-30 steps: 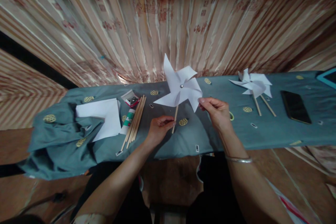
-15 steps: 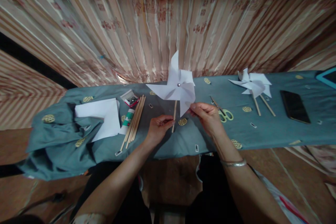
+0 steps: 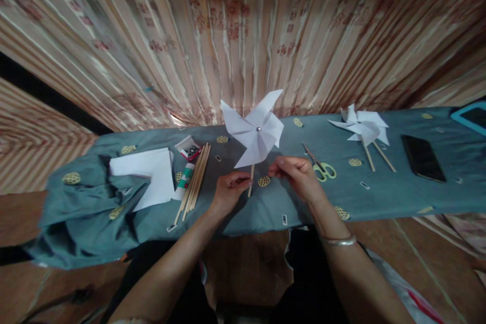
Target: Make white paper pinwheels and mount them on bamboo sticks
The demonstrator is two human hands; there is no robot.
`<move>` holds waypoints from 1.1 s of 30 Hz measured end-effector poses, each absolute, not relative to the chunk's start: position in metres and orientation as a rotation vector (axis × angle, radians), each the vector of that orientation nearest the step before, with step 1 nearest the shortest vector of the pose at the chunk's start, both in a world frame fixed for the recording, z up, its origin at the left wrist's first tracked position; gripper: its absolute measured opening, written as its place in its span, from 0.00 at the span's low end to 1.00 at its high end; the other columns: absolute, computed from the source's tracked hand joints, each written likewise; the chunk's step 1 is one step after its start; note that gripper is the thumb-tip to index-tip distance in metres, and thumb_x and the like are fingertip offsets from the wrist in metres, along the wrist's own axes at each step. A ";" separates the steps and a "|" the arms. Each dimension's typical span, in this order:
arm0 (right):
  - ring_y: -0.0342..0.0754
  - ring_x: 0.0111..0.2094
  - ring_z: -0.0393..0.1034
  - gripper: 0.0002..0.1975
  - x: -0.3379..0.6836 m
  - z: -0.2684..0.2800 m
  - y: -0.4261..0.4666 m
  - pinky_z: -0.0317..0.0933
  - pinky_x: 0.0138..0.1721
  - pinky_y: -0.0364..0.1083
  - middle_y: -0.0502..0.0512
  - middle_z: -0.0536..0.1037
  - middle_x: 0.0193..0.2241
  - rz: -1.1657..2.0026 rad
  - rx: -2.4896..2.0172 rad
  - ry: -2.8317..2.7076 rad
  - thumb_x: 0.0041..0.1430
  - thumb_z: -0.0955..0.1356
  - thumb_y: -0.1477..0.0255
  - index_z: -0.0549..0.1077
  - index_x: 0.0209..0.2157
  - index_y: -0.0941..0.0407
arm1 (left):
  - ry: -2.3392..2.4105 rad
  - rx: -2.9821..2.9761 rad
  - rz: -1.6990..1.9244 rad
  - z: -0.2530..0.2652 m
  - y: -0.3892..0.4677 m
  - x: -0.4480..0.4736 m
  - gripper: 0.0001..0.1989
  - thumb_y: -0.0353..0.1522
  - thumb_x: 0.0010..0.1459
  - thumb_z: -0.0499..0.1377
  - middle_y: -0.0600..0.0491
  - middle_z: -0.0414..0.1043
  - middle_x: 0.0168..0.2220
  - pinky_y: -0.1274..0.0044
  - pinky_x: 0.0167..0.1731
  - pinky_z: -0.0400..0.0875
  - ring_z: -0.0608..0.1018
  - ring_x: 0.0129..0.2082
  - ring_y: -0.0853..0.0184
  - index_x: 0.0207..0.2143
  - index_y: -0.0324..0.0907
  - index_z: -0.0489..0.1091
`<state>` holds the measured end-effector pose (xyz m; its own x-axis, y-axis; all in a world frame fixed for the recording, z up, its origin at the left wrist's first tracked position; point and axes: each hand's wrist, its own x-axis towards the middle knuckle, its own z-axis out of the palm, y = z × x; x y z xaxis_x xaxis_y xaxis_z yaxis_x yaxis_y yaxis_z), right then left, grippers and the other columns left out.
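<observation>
A white paper pinwheel (image 3: 268,124) with a silver pin at its centre stands upright on a wooden stick (image 3: 252,169). Thumb and fingers of my left hand (image 3: 230,190) pinch that stick near its lower end. My right hand (image 3: 298,174) hovers just below and to the right of the blades, apart from them. Its fingers are curled in, with nothing visible in them. Beside my right hand lie scissors (image 3: 325,172) with yellow-green handles. Left of my left hand are several loose wooden sticks (image 3: 197,177) and a green-and-white glue stick (image 3: 184,182).
A small open box of metal pins (image 3: 190,149) sits behind the glue stick. White paper sheets (image 3: 159,182) lie at the left. Finished pinwheels (image 3: 366,124), a black phone (image 3: 423,157) and a blue-edged device (image 3: 471,114) lie rightward on the cloth-covered table (image 3: 243,220). A curtain (image 3: 235,35) hangs behind.
The pinwheel's blades have turned on their pin. My right hand has come away from a blade tip, its fingers now free. My left hand keeps its hold on the stick.
</observation>
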<state>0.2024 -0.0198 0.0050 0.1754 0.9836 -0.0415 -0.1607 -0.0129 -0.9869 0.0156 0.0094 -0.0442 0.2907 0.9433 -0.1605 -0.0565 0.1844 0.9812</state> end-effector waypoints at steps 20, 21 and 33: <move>0.42 0.27 0.72 0.19 0.238 -0.004 -0.003 0.64 0.29 0.42 0.50 0.83 0.27 0.925 -1.220 -0.740 0.35 0.81 0.57 0.84 0.30 0.50 | 1.011 1.064 0.868 -0.041 0.006 0.016 0.12 0.36 0.37 0.72 0.52 0.80 0.27 0.75 0.35 0.73 0.78 0.29 0.66 0.26 0.40 0.80; 0.42 0.27 0.72 0.19 0.236 -0.004 -0.003 0.64 0.28 0.42 0.50 0.83 0.27 0.940 -1.220 -0.738 0.35 0.81 0.57 0.83 0.30 0.50 | 1.015 1.069 0.877 -0.041 0.006 0.016 0.12 0.36 0.37 0.72 0.52 0.80 0.27 0.75 0.35 0.73 0.78 0.29 0.66 0.26 0.40 0.80; 0.41 0.22 0.70 0.20 0.215 0.005 -0.009 0.64 0.27 0.42 0.49 0.80 0.20 1.117 -1.218 -0.767 0.31 0.81 0.54 0.82 0.24 0.52 | 1.045 1.116 0.931 -0.043 0.008 0.015 0.10 0.35 0.39 0.70 0.52 0.79 0.26 0.77 0.31 0.70 0.76 0.27 0.68 0.27 0.41 0.80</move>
